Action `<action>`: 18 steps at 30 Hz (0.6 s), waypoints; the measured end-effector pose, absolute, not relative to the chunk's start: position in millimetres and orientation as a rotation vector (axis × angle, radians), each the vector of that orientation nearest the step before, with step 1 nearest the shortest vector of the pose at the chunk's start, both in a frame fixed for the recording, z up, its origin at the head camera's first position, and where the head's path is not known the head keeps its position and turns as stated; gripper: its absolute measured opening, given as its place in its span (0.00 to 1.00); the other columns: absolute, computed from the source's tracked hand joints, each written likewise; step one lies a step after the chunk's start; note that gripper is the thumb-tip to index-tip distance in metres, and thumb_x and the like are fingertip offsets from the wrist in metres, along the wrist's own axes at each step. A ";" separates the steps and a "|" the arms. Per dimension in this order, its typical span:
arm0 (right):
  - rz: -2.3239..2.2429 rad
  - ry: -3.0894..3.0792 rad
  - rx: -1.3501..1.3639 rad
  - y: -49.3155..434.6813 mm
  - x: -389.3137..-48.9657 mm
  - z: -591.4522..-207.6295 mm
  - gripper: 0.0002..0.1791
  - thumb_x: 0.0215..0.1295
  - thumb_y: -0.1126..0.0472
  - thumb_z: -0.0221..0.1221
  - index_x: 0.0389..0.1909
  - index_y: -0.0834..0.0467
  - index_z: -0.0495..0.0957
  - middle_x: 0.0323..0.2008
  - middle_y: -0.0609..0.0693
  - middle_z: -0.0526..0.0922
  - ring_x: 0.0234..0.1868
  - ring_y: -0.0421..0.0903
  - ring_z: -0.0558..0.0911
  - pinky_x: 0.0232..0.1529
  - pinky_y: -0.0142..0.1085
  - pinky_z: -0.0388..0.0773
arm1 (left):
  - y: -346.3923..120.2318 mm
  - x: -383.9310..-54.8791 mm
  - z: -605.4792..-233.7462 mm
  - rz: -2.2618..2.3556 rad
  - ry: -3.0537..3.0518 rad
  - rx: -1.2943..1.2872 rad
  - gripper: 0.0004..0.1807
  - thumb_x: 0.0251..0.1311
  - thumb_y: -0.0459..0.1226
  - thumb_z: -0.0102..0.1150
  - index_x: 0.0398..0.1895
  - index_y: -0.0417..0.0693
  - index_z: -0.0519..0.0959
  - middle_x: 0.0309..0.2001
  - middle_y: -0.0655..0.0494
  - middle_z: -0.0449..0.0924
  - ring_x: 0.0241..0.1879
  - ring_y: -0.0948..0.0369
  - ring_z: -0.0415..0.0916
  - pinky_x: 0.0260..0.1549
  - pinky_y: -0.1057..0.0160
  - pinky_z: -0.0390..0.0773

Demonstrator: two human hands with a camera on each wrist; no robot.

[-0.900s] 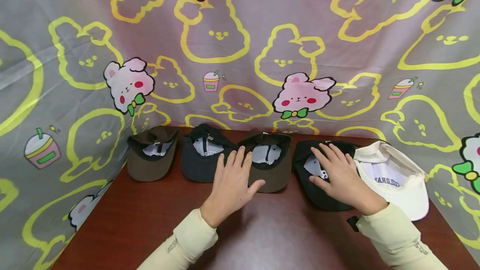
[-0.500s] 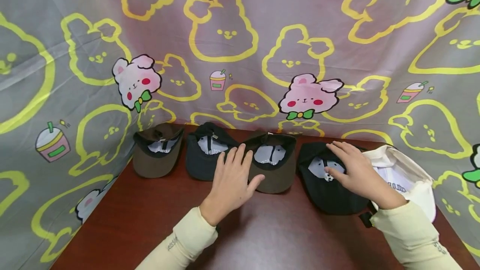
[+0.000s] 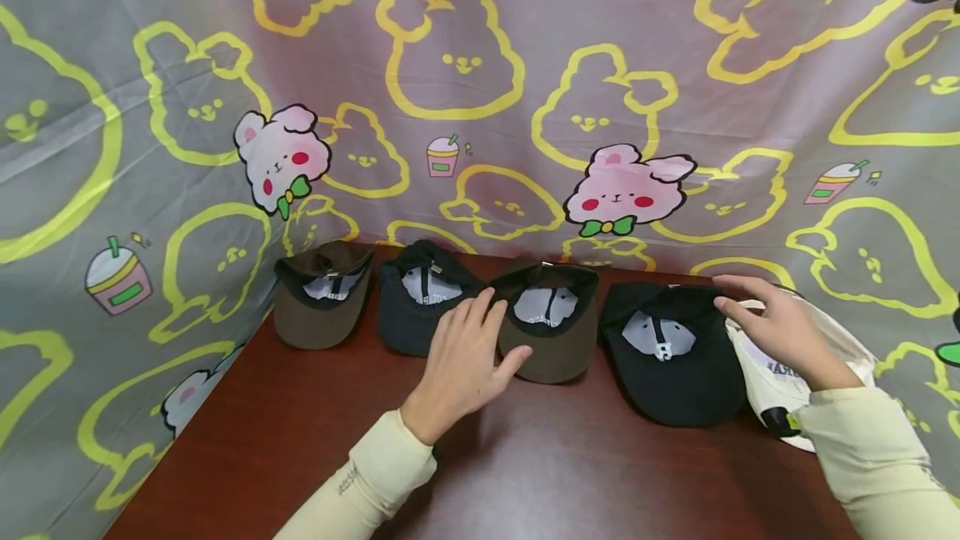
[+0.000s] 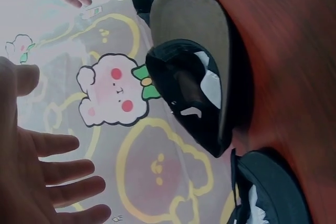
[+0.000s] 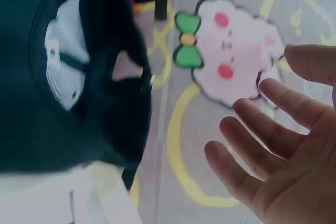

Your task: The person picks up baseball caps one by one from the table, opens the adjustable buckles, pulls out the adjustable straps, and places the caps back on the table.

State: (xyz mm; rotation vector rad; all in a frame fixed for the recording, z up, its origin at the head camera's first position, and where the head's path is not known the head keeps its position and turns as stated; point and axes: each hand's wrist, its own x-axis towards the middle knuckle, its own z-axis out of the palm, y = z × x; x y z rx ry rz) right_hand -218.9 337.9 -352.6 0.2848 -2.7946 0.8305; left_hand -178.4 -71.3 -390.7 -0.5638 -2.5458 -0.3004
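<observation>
Five or so caps is avoided here; several caps lie upside down in a row, linings showing. My left hand (image 3: 465, 365) hovers with fingers spread between a dark navy cap (image 3: 405, 327) and a brown cap (image 3: 551, 352), overlapping both in the head view. My right hand (image 3: 791, 336) holds nothing and is over a white cap (image 3: 753, 382), hiding part of it. Left of it lies a black cap (image 3: 682, 390) with a white letter inside. In the right wrist view the right hand's fingers (image 5: 236, 171) are apart from the black cap (image 5: 105, 124).
Another brown cap (image 3: 318, 323) sits at the row's left end. The caps rest on a reddish-brown table (image 3: 300, 432). Behind and beside it hangs a grey-pink cloth (image 3: 465, 132) with cartoon rabbits, close behind the row.
My right hand has moved right, from over the black cap to over the white cap, uncovering the black cap's lining. The left hand has stayed nearly still. The head view has shifted slightly.
</observation>
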 end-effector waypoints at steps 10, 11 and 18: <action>0.788 -2.914 0.042 392.1 -247.2 -356.6 0.30 0.76 0.47 0.45 0.64 0.69 0.69 0.59 0.75 0.72 0.57 0.74 0.71 0.47 0.60 0.72 | -73.8 -178.2 -397.5 -0.276 -2.569 -0.571 0.36 0.62 0.61 0.56 0.64 0.45 0.74 0.67 0.45 0.71 0.60 0.50 0.73 0.54 0.49 0.77; 0.790 -2.920 0.016 396.9 -249.5 -357.0 0.31 0.77 0.46 0.45 0.64 0.69 0.68 0.59 0.76 0.71 0.58 0.75 0.70 0.49 0.62 0.70 | -74.2 -177.9 -397.9 -0.273 -2.570 -0.571 0.36 0.62 0.61 0.56 0.64 0.45 0.74 0.67 0.45 0.71 0.60 0.50 0.73 0.53 0.49 0.77; 0.728 -2.868 -0.172 427.2 -259.2 -364.3 0.28 0.74 0.52 0.45 0.61 0.73 0.69 0.56 0.78 0.72 0.54 0.72 0.72 0.44 0.51 0.68 | -79.4 -178.2 -399.4 -0.246 -2.603 -0.556 0.35 0.62 0.59 0.58 0.63 0.44 0.74 0.67 0.45 0.72 0.61 0.49 0.73 0.54 0.48 0.77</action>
